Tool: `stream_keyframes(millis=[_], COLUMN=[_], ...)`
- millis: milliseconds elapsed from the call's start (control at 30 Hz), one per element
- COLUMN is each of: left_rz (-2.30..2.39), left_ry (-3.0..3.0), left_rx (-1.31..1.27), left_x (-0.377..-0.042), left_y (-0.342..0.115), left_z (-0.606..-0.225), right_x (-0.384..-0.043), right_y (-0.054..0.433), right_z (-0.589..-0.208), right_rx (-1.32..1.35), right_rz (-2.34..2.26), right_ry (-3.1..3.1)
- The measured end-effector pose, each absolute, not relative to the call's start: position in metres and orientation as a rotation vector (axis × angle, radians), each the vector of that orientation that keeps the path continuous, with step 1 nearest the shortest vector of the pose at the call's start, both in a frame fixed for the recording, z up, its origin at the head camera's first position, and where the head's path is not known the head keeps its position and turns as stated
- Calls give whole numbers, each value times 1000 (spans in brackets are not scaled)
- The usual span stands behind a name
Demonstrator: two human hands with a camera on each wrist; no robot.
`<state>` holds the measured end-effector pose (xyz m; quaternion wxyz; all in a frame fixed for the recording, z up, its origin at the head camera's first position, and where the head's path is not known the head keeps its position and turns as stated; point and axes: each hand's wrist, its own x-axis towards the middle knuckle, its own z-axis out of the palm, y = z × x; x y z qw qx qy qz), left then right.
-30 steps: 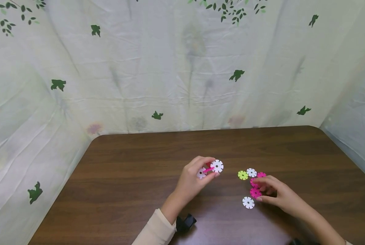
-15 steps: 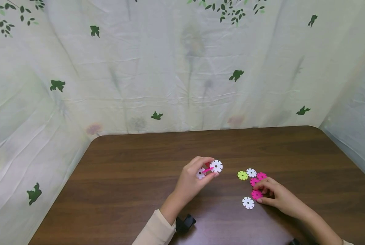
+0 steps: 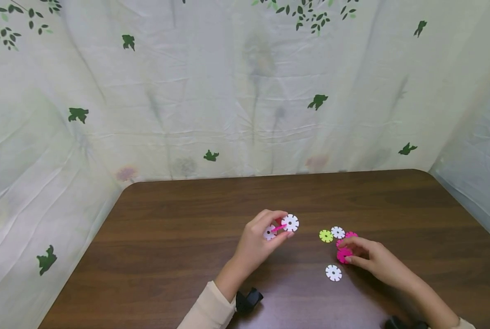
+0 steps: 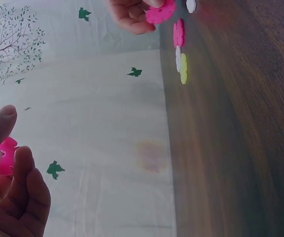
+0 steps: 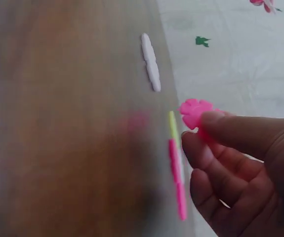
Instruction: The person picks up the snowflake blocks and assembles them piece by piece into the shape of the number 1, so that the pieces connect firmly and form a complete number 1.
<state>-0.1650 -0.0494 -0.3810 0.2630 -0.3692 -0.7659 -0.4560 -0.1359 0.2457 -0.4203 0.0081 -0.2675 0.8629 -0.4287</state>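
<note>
Above the middle of the table, my left hand [image 3: 250,240] grips joined notched discs: a white disc [image 3: 290,223] faces the camera, another white one sits behind, and a pink disc [image 4: 6,155] links them. My right hand [image 3: 380,262] pinches a pink notched disc [image 5: 195,113] between thumb and fingers, raised off the table in both wrist views. Beside it lie loose discs: a yellow-green one [image 3: 326,236], a white one [image 3: 338,232] and two pink ones, partly covered by the right fingers. Nearer the front lies a separate white disc [image 3: 333,273].
The brown wooden table [image 3: 179,265] extends to a patterned white cloth [image 3: 228,91] hanging behind and at the sides. A black wrist device [image 3: 250,300] is on the left forearm, close to the tabletop.
My right hand has picked up the nearest pink disc from the table, after its fingers slid it slightly toward the front. The left hand has stayed put with its joined discs.
</note>
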Motion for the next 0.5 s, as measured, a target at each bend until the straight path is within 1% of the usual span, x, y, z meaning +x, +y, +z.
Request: stream_keyframes(millis=[200,500], left_rz=[-1237,-1233], left_ry=[-2084,-2077], left_rx=[-993,-998], left_x=[-164,-165], left_y=[-50,-50], left_z=[-380,-380], right_x=[-142,-153], right_y=[239,222], right_z=[-408,-384], right_rx=[-759,-848], right_rz=[-1391,-1406], right_ry=[2753,2839])
